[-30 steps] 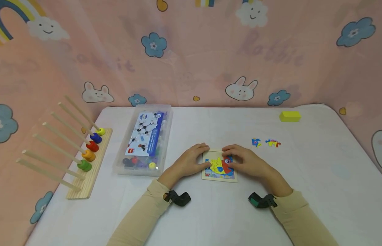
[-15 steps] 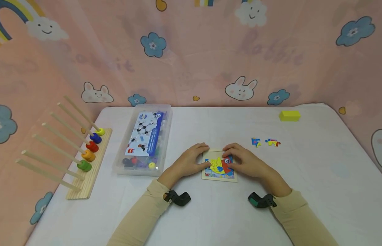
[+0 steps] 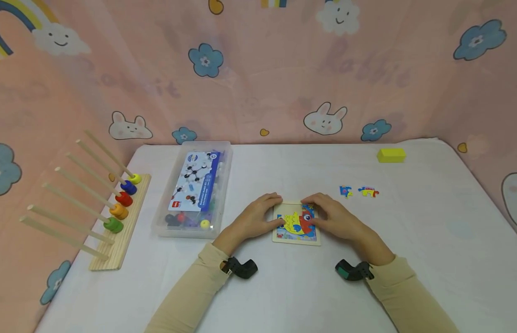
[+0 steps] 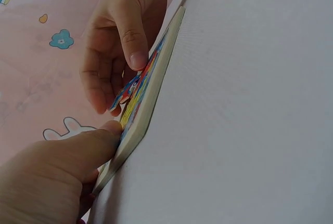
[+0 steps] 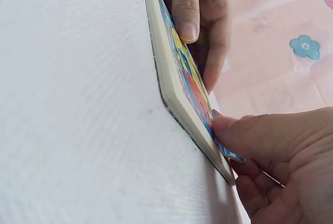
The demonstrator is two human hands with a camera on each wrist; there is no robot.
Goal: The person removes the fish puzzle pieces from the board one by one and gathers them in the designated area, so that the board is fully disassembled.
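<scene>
And I've got the puzzle board (image 3: 286, 207) flat on the white surface (image 3: 295, 291), between the two hands. Left hand (image 3: 255, 220) is clamped on its left edge, thumb over the face. Right hand (image 3: 335, 219) is up at the far right corner, and there it is: a tilted piece (image 4: 125, 91) pinched between thumb and fingers, standing proud of the board!

Here's my worry. With that lean, a hard thumb push might ride it up over the laid pieces (image 3: 290, 224) or knock one out of place. A weak pinch could spill it over the edge. And if my left hand eases off, I reckon the board could skate.

Over to the views. From the head I'd hardly know anything was raised; it blends into the fish design. Both wrist views come in almost edge-on and give me the slant plainly. But only the head view has the blue loose piece (image 3: 346, 191) and the longer loose piece (image 3: 368, 192), out beyond the right hand, near each other but apart. It also shows bare board at upper left. How firm the right pinch is, I can't tell.
</scene>
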